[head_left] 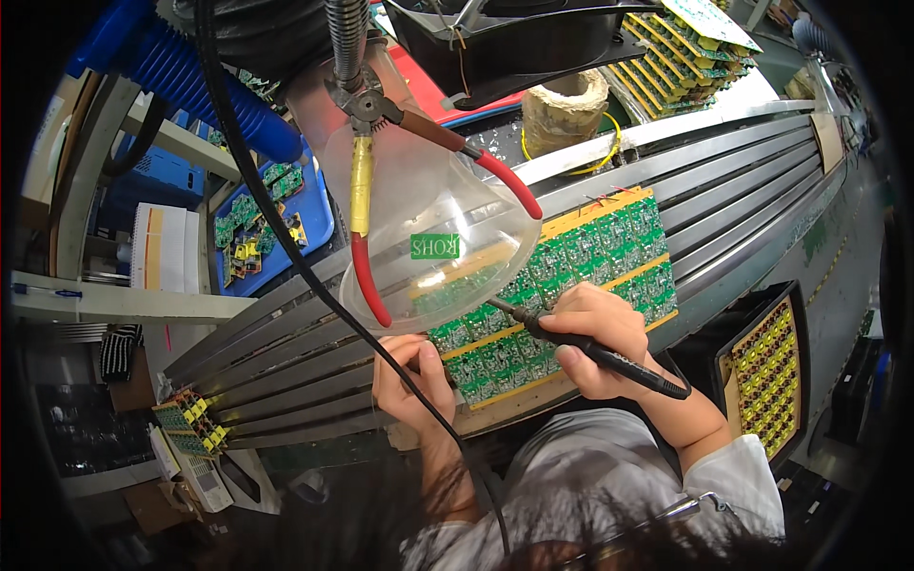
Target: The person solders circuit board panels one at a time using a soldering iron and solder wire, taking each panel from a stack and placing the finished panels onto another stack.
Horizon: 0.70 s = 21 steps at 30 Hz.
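Observation:
My right hand (602, 333) is closed around the black handle of a soldering iron (624, 365). Its tip points left and passes behind the rim of a clear plastic funnel hood (476, 214). Below lies a panel of green circuit boards with yellow edge strips (609, 257), partly covered by the hood. My left hand (416, 381) is at the panel's near left edge, thumb and fingers drawn together; what they hold, if anything, cannot be made out. Pliers with red handles (514, 186) hang over the hood's neck, jaws upward.
Metal rails (733, 181) run under the panel. A black cable (314, 276) crosses in front of my left hand. Also around: a blue tray of small boards (319, 224), a wrapped roll (562, 119), stacked board panels (671, 62), and a black bin of yellow-topped parts (790, 324).

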Each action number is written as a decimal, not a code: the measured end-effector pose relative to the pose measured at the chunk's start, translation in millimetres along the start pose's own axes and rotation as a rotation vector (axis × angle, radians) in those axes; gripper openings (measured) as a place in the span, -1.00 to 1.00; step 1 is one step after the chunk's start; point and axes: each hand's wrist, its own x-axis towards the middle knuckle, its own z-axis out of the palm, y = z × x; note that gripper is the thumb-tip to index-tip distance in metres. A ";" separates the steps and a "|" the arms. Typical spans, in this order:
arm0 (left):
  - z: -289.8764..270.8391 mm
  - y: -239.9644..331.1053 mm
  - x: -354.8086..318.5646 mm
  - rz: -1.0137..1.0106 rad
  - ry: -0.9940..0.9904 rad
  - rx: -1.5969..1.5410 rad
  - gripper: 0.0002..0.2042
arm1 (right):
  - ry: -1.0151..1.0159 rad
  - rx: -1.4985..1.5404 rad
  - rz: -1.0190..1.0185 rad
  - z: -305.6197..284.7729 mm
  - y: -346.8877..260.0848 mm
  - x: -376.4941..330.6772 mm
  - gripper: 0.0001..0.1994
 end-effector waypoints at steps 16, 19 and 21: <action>-3.0 4.0 -2.6 -0.019 0.103 0.126 -0.95 | 0.099 0.052 -0.014 4.3 1.2 -4.3 -0.78; -6.4 7.2 -4.9 -0.044 0.171 0.205 -0.92 | 0.184 0.138 0.022 4.7 1.8 -5.7 -0.79; -14.7 8.8 -6.4 -0.047 0.100 0.240 -0.90 | 0.165 0.131 0.014 3.3 1.9 -5.6 -0.79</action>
